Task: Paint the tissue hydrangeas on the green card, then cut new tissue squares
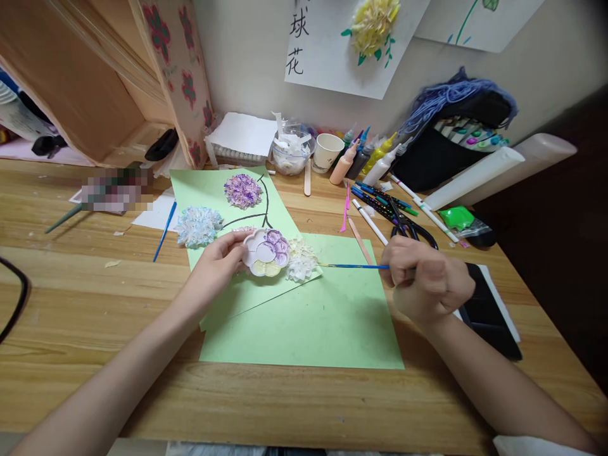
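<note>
My left hand (pixel 225 253) pinches the edge of a small white flower-shaped paint palette (pixel 257 252), with purple and pale yellow paint in its wells. Closed around a thin blue paintbrush (pixel 356 266) is my right hand (pixel 425 278); the brush tip points left at a cream paper-scrap flower (pixel 302 259). From this view I cannot tell whether the tip touches it. On the light green sheet (pixel 202 190) are also a purple flower (pixel 242 191), a pale blue flower (pixel 199 227) and drawn black stems. The palette partly covers a pinkish flower. A second green sheet (pixel 304 335) lies underneath.
Behind stand a bowl of paper scraps (pixel 291 155), a paper cup (pixel 328 152) and several paint bottles (pixel 344 163). Pens and black scissors (pixel 407 223) lie beyond my right hand, near a black tray (pixel 489 316). Another blue brush (pixel 164 232) rests at left.
</note>
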`<state>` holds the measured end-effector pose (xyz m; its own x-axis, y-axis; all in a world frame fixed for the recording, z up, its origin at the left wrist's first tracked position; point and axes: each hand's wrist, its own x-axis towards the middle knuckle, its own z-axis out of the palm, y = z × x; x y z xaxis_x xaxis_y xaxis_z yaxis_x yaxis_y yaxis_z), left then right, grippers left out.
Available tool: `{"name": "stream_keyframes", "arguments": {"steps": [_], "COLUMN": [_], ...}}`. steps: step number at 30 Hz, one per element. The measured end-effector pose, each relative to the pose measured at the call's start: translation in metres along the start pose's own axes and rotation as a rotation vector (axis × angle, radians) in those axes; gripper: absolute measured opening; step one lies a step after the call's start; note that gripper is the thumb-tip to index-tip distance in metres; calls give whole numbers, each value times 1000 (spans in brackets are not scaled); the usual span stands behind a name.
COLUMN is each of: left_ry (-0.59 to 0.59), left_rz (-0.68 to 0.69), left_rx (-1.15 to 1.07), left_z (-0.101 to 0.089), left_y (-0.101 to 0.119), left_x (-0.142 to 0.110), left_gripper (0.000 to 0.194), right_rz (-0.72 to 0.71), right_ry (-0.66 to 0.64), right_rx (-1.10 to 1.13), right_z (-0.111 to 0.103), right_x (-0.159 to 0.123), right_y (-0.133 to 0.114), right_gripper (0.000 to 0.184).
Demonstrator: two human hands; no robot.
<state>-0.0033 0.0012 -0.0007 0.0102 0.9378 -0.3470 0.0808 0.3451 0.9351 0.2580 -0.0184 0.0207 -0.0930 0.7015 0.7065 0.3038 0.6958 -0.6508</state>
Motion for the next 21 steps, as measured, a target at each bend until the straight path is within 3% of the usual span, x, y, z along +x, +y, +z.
{"name": "stream_keyframes", "arguments": {"steps": [4,9,14,21], "left_ry": [-3,0,7,1], "left_rz": [0,0,-5,-2], "left_rx": [3,4,10,-6], "left_z": [0,-1,0,1], "left_y": [0,-2,0,0], "left_x": [1,1,0,-1], "left_gripper": [45,45,45,45], "right_rz": [56,36,59,36], "right_ry": [25,-17,124,-157], "right_rx": [18,9,119,268], "right_z": [-1,-1,-2,10], "right_x": [2,2,6,-4], "right_y": [-2,0,-7,-5], "right_gripper": [54,45,53,36]}}
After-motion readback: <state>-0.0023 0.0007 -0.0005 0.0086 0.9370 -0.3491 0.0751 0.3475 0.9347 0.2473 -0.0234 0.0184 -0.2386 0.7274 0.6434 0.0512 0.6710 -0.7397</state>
